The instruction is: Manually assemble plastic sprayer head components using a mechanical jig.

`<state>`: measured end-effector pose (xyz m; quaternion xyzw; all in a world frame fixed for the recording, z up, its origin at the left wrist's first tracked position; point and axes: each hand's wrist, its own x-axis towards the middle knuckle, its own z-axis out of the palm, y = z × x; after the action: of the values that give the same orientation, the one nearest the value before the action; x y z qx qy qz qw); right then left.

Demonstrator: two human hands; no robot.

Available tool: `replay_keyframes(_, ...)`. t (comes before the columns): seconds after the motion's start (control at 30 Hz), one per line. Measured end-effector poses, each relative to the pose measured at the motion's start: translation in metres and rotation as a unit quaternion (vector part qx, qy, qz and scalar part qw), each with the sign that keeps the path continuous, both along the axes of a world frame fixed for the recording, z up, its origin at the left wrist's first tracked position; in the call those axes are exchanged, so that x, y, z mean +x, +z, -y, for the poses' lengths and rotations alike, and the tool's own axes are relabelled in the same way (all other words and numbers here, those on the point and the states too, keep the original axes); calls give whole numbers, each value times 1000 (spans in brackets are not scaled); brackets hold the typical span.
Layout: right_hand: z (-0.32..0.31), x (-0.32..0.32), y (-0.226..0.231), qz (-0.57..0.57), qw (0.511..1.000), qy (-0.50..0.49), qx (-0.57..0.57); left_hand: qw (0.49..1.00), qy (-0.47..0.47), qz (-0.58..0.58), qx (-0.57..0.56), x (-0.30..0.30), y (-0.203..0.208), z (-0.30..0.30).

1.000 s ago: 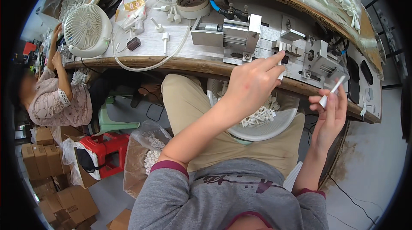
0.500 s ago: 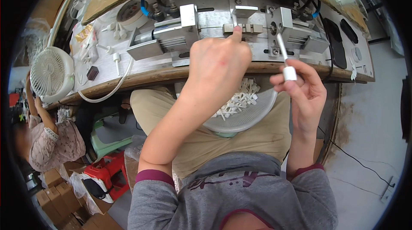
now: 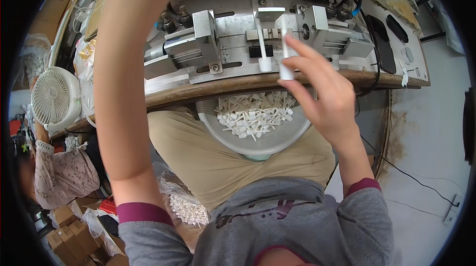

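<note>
My right hand (image 3: 325, 85) is closed on a white plastic stick with a cylindrical end (image 3: 286, 70), pinched between thumb and fingertips. The stick stands nearly upright in view, its thin end blurred, in front of the metal clamping fixture (image 3: 272, 15). Just left of it, a second white plastic stick (image 3: 261, 40) rests in the fixture's small holding block, its wide end toward me. My left forearm (image 3: 124, 82) reaches far up across the left part of the bench, and the hand itself lies beyond the upper edge. A white basket (image 3: 210, 124) on my lap holds many similar white pieces.
Metal slide clamps flank the fixture, the left one (image 3: 186, 42) partly behind my forearm. Dark phones (image 3: 384, 50) lie at the bench's right end. A small white fan (image 3: 55, 98) stands at left. A bag of white pieces (image 3: 188, 211) sits below; another person's sleeve (image 3: 67, 174) shows at left.
My left hand has left the fixture and gone up out of view, leaving a white stick in the block. My right hand has moved left toward the fixture with its white stick.
</note>
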<state>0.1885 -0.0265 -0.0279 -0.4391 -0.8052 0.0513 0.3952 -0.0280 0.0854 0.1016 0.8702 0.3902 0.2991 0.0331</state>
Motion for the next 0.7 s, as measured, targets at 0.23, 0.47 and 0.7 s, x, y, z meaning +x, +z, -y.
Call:
replay_keyframes(0.23, -27, -20, -6, 195, 978, 17, 69, 982, -19, -76, 172, 42, -43, -119)
replay_keyframes(0.47, -25, -17, -1, 202, 979, 6, -34, 987, 65, -141, -32, 73, -27, -114)
replay_keyframes(0.7, -35, 0, 30, 100, 992, 42, -59, 994, 45, -84, 58, 50, -43, -134)
